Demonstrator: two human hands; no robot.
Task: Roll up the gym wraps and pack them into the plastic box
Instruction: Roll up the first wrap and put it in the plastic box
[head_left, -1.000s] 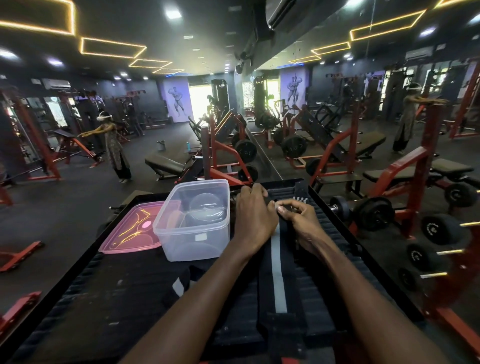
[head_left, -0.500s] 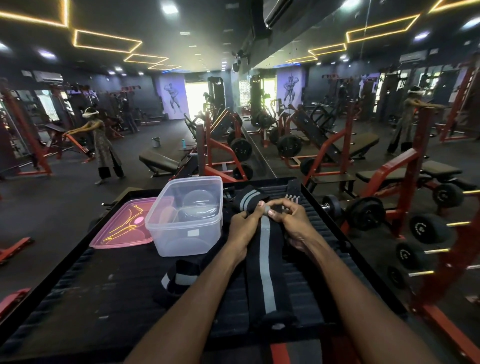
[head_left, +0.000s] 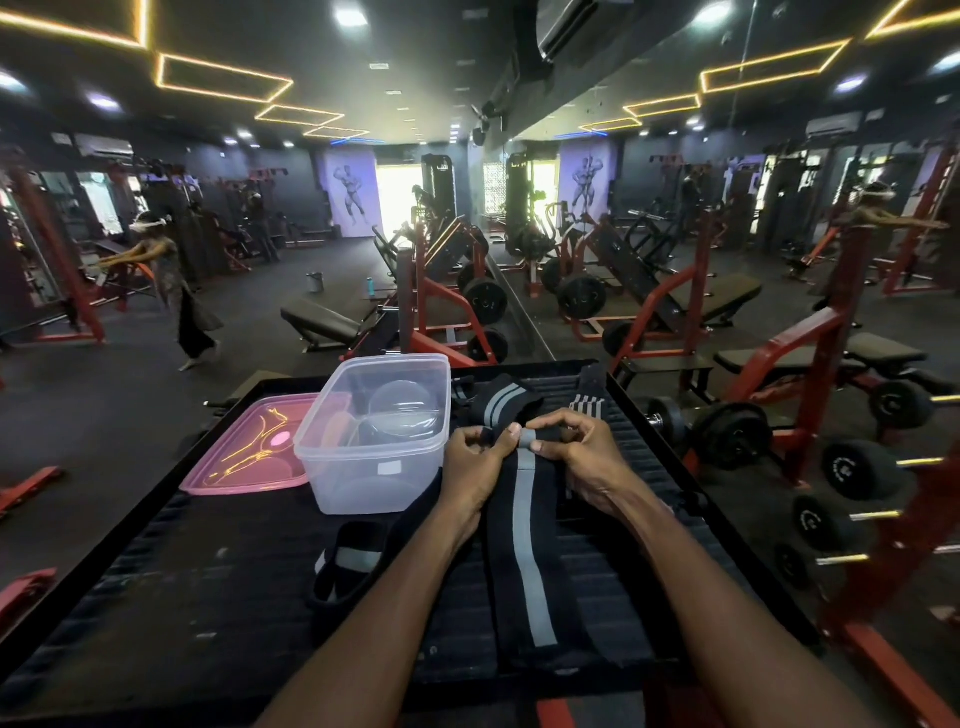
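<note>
Both grips, the left hand (head_left: 470, 470) and right hand (head_left: 584, 462), are pinching the far rolled end of the striped wrap (head_left: 524, 545), keeping the coil tight. Its tail is lying flat toward the near counter (head_left: 208, 597) edge, feeding straight; the plastic box (head_left: 382, 457) is waiting open just left.

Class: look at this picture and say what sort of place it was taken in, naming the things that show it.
A gym: red weight benches, a rack of dumbbells on the right, and a wall mirror doubling the machines.
</note>
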